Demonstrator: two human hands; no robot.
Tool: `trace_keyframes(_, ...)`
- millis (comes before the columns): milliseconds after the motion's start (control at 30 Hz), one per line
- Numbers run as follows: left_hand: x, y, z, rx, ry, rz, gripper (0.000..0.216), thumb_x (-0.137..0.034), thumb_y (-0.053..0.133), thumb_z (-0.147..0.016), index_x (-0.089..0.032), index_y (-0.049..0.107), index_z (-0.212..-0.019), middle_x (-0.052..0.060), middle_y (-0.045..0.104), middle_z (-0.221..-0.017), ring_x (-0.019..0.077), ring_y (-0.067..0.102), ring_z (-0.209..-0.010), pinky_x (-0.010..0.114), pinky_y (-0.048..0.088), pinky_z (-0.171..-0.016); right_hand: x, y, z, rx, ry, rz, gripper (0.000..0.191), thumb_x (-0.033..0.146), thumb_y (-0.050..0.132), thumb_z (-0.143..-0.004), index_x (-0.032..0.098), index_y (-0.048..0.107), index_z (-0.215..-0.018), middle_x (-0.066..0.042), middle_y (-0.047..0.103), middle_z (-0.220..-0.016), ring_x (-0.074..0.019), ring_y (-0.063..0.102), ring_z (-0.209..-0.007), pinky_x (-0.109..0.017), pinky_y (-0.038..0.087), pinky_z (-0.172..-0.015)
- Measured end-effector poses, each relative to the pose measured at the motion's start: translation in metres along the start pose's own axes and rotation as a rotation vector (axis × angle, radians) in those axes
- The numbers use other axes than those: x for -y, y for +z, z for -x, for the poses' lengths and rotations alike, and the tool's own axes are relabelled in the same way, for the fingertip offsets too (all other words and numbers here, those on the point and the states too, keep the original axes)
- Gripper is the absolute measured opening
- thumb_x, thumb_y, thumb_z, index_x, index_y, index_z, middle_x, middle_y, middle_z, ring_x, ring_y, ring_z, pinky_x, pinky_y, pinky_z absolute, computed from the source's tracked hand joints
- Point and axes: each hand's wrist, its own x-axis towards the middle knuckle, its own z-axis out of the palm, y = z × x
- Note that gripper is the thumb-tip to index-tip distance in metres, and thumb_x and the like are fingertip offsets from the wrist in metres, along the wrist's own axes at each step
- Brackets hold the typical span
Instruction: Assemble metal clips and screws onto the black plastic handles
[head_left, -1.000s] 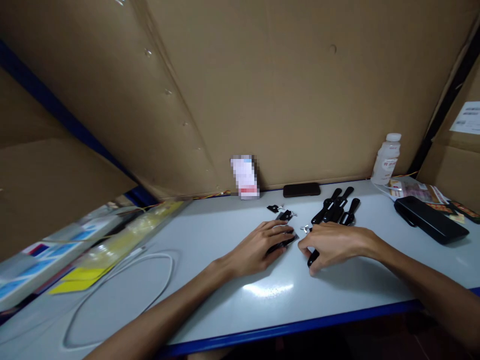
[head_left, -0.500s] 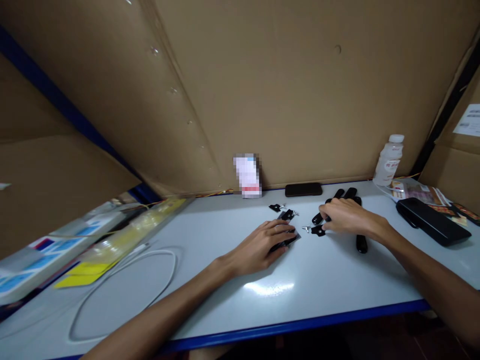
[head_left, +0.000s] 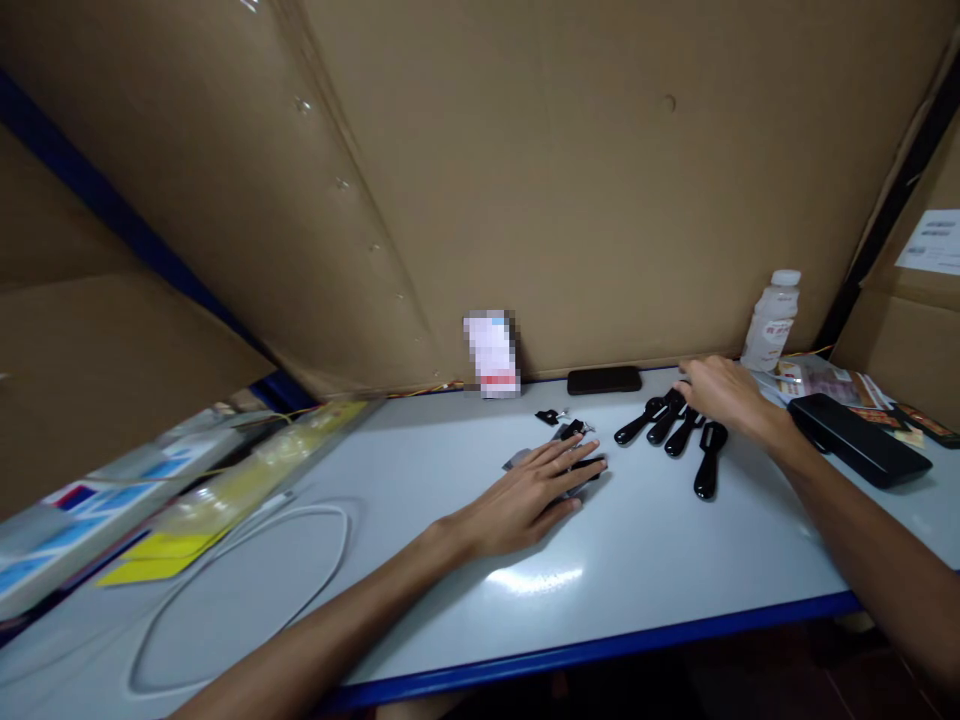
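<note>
My left hand lies palm down with its fingers spread over small dark parts and a clear plastic bag, which it partly hides. Just past its fingertips are two black clips with silver wing screws, one nearer and one farther. Over to the right, several glossy black slotted handles lie fanned out on the table. My right hand is at their far ends, fingers bent and closed around the end of one black handle; the fingertips are partly hidden.
A pixelated phone leans on the cardboard wall, with a dark phone flat beside it. At right are a bottle, packets and a black case. A white cable, yellow sheets and a power strip occupy the left.
My right hand has moved back and right, from beside a clip with a wing screw to the handles' far ends. That clip no longer shows there. My left fingers have spread and shifted slightly right.
</note>
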Motion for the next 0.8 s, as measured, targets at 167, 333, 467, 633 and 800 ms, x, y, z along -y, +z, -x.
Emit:
trace_keyframes(167, 0.002, 0.001, 0.000, 0.031, -0.016, 0.062, 0.052, -0.032, 0.042, -0.108, -0.033, 0.031, -0.160, 0.001, 0.032, -0.166, 0.0273, 0.024, -0.156, 0.057, 0.030, -0.125, -0.029, 0.026, -0.022, -0.049, 0.124, -0.024, 0.043, 0.038, 0.038, -0.107, 0.009, 0.063, -0.126, -0.026, 0.064, -0.126, -0.0355, 0.061, -0.117, -0.042, 0.047, -0.089)
trace_keyframes(333, 0.004, 0.003, 0.000, 0.010, -0.012, 0.071, 0.052, -0.032, 0.042, -0.108, -0.032, 0.032, -0.160, 0.003, 0.034, -0.165, 0.0276, 0.023, -0.156, 0.057, 0.030, -0.125, -0.013, 0.053, -0.026, -0.152, 0.149, -0.071, 0.049, 0.036, 0.023, -0.109, 0.010, 0.056, -0.132, -0.024, 0.059, -0.135, -0.0361, 0.051, -0.128, -0.045, 0.043, -0.098)
trace_keyframes(467, 0.005, 0.005, 0.000, -0.022, 0.006, 0.090, 0.052, -0.033, 0.043, -0.108, -0.032, 0.033, -0.160, 0.003, 0.035, -0.165, 0.0270, 0.023, -0.156, 0.055, 0.029, -0.125, -0.001, 0.072, -0.025, -0.176, 0.124, -0.095, 0.053, 0.042, 0.024, -0.109, 0.011, 0.051, -0.143, -0.024, 0.053, -0.146, -0.0369, 0.041, -0.140, -0.051, 0.035, -0.107)
trace_keyframes(633, 0.010, 0.006, 0.000, -0.013, -0.032, 0.105, 0.053, -0.040, 0.041, -0.109, -0.031, 0.032, -0.160, 0.003, 0.032, -0.166, 0.0273, 0.020, -0.157, 0.055, 0.025, -0.127, 0.006, 0.092, -0.029, -0.175, 0.087, -0.105, 0.058, 0.046, 0.023, -0.109, 0.013, 0.048, -0.149, -0.024, 0.047, -0.154, -0.0379, 0.035, -0.145, -0.055, 0.029, -0.111)
trace_keyframes(800, 0.022, 0.007, 0.000, -0.022, -0.053, 0.116, 0.050, -0.041, 0.037, -0.110, -0.030, 0.034, -0.159, 0.003, 0.032, -0.166, 0.0263, 0.015, -0.158, 0.055, 0.016, -0.129, -0.001, 0.097, -0.042, -0.191, 0.069, -0.122, 0.054, 0.043, 0.027, -0.109, 0.012, 0.054, -0.145, -0.024, 0.049, -0.152, -0.0363, 0.040, -0.141, -0.054, 0.031, -0.110)
